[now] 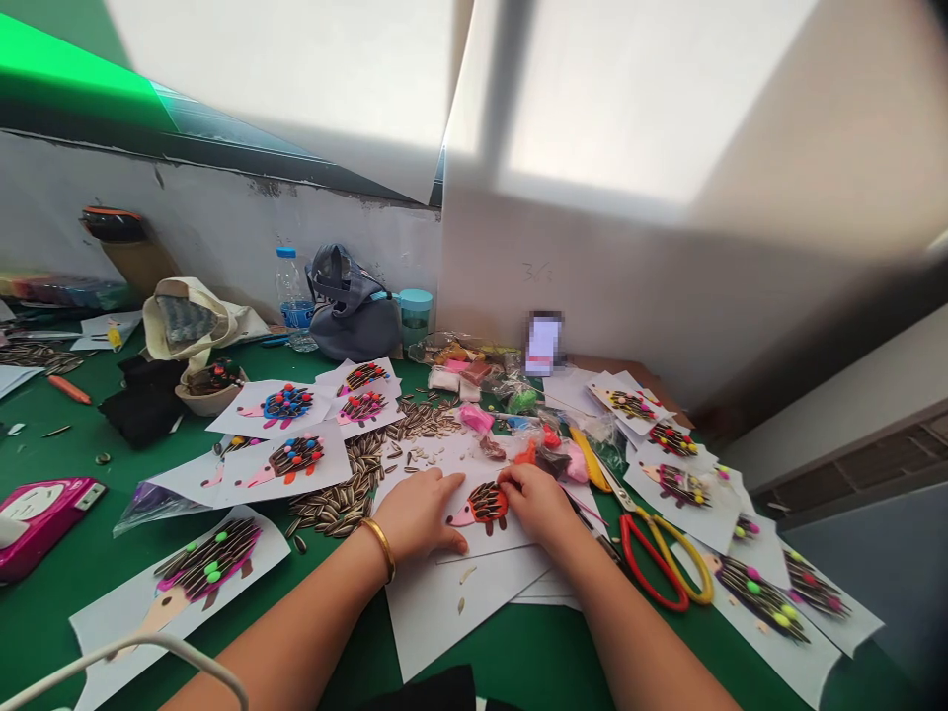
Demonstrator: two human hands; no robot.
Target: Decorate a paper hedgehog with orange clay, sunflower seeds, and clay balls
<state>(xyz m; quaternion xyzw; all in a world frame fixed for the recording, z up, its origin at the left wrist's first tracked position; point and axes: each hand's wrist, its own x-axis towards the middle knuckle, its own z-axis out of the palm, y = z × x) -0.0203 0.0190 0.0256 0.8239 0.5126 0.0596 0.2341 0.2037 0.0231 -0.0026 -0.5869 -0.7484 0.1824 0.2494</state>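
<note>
A small hedgehog picture (489, 504) lies on white paper (422, 612) in front of me, with a pink clay head, an orange-red body, dark feet and striped sunflower seeds stuck in as spines. My left hand (421, 513) rests on the paper left of it, thumb and fingers spread, holding nothing. At the hedgehog's upper right edge, my right hand (539, 502) has its fingers pinched together against the body. Whatever is between those fingertips is hidden. Loose sunflower seeds (348, 489) are heaped left of the paper.
Finished-looking hedgehog cards (296, 454) lie at the left, with more cards (673, 484) at the right. Scissors (656, 553) sit beside my right forearm. Bagged coloured clay (474, 420), a phone (544, 344), a water bottle (294, 306) and a bag (345, 311) stand behind.
</note>
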